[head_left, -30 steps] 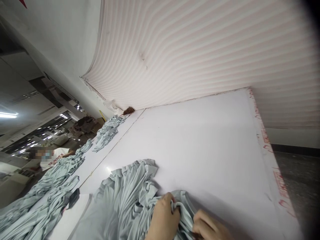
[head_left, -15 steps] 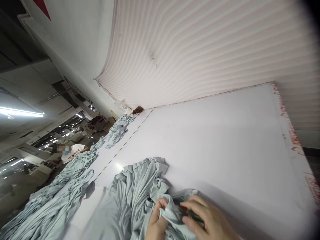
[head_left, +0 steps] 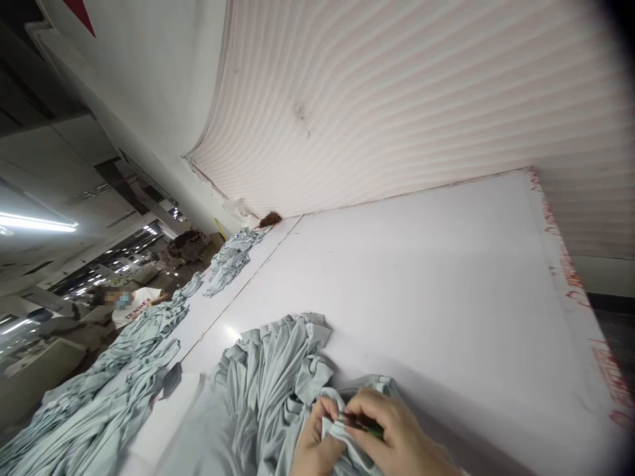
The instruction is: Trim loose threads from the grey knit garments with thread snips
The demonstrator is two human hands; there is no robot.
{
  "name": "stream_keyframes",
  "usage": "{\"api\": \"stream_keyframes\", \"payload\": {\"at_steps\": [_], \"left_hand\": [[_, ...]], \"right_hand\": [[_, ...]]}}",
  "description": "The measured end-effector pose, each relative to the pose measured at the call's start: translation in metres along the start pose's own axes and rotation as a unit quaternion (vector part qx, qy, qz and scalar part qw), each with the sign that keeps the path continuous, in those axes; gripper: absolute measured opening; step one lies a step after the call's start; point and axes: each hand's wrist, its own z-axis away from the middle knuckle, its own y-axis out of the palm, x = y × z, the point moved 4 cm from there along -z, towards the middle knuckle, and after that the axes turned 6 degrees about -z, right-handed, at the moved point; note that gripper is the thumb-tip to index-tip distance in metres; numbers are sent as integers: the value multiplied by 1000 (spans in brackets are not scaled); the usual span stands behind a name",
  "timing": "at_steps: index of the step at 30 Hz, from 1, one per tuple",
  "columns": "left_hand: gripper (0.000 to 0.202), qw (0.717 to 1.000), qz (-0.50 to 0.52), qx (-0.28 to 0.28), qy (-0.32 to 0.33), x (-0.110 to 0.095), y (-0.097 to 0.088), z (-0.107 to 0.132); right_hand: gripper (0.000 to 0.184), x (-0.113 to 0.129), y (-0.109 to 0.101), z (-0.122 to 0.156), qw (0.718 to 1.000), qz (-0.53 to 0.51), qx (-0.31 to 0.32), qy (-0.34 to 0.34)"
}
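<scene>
A crumpled pale grey-blue garment [head_left: 270, 377] lies on the white table [head_left: 421, 277] near the bottom of the view. My left hand [head_left: 312, 443] is closed on a bunched fold of this fabric. My right hand [head_left: 397, 436] is closed too, pinching a small thin green-and-dark object [head_left: 364, 426] against the same fold; I cannot make out what it is. Both hands touch each other over the cloth at the frame's lower edge.
More heaps of the same pale fabric [head_left: 99, 383] run along the table's left side, with another pile [head_left: 231, 258] farther back. A person in a white shirt [head_left: 129, 305] works beyond them. A ribbed pinkish wall [head_left: 397, 99] rises behind the table; red marks line the right edge [head_left: 570, 277].
My right hand has come over the fold from the right and closed on it beside the left hand. The view has shifted slightly.
</scene>
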Motion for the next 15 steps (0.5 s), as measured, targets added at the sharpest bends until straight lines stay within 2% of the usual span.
{"api": "stream_keyframes", "payload": {"at_steps": [2, 4, 6, 9, 11, 15], "left_hand": [[43, 1000, 22, -11, -17, 0, -5, 1], [44, 999, 34, -24, -15, -3, -10, 1], [47, 999, 37, -33, -6, -6, -14, -1], [51, 998, 50, -39, -15, -7, -16, -3], [52, 998, 54, -38, -22, -7, -16, -4], [47, 999, 46, -21, -6, -7, -12, -5]], "right_hand": [[25, 0, -2, 0, 999, -40, -20, 21], [25, -4, -6, 4, 996, -69, -29, 57], [19, -7, -11, 11, 995, -61, -32, 67], [24, -7, -20, 20, 996, -18, -54, 64], [23, -6, -21, 22, 997, 7, -42, 65], [17, -3, -15, 12, 997, 22, 23, 67]]}}
